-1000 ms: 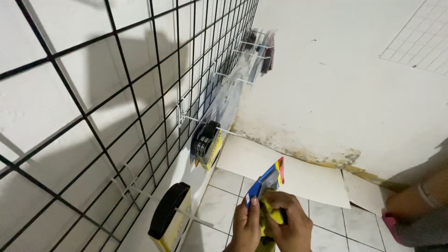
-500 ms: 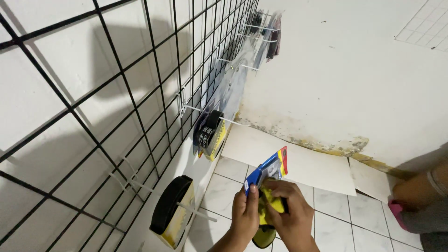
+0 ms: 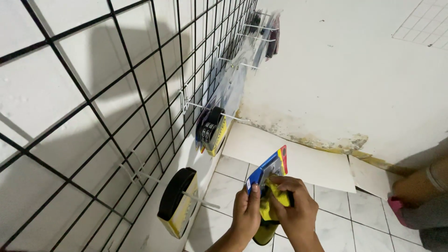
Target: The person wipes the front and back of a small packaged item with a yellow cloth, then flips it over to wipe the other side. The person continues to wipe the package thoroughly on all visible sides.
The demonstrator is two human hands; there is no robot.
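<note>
Packaged item (image 3: 268, 171) — half-hidden behind hands (image 3: 275, 212)

Your left hand (image 3: 246, 215) & right hand (image 3: 295, 211) grip a blue-backed yellow packaged item (image 3: 269, 184) beside the black wire grid (image 3: 140, 93) (w/ hooks), above tile floor (image 3: 326, 219).

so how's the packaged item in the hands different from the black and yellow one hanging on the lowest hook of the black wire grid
The blue, red and yellow carded package is flat and thin, gripped by the left hand and the right hand over the tiled floor. The black and yellow packaged item is thick and rounded, hanging untouched on a white hook of the black wire grid. The first shows blue and red; the second does not. Both carry yellow.
</note>
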